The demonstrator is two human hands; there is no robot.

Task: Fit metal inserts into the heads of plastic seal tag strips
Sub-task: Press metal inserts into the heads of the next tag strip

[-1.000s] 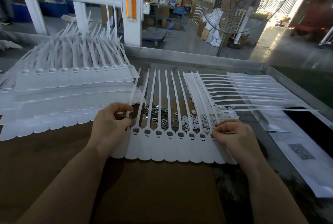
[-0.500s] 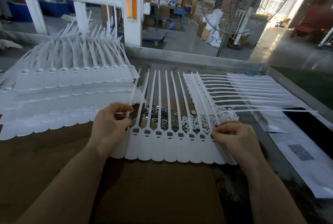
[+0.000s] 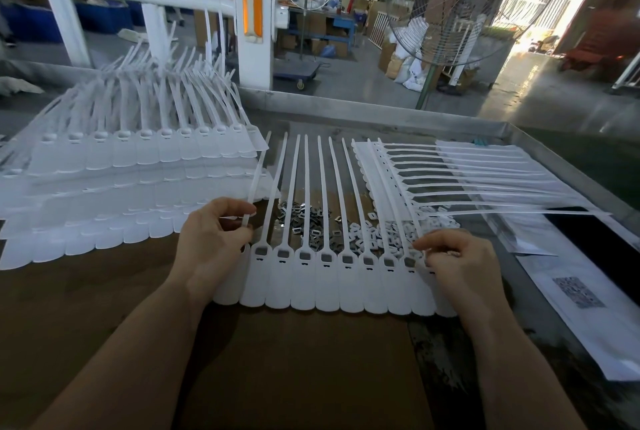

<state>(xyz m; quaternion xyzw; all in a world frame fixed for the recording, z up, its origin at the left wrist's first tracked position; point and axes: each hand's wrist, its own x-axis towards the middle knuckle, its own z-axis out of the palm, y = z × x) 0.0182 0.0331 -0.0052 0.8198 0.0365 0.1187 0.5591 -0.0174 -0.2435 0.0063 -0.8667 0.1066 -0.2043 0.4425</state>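
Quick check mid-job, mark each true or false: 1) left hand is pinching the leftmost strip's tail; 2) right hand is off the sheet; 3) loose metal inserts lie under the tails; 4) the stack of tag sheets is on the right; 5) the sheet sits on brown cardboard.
1. True: the left hand pinches the leftmost tail.
2. False: the right hand rests on the tag sheet at its right end.
3. True: metal inserts lie beneath the tails.
4. False: the stacked sheets are on the left.
5. True: brown cardboard lies under it.

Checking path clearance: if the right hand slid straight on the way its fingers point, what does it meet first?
The right hand points left along the row of tag heads; probably the neighbouring head's upright strip, though depth is unclear.
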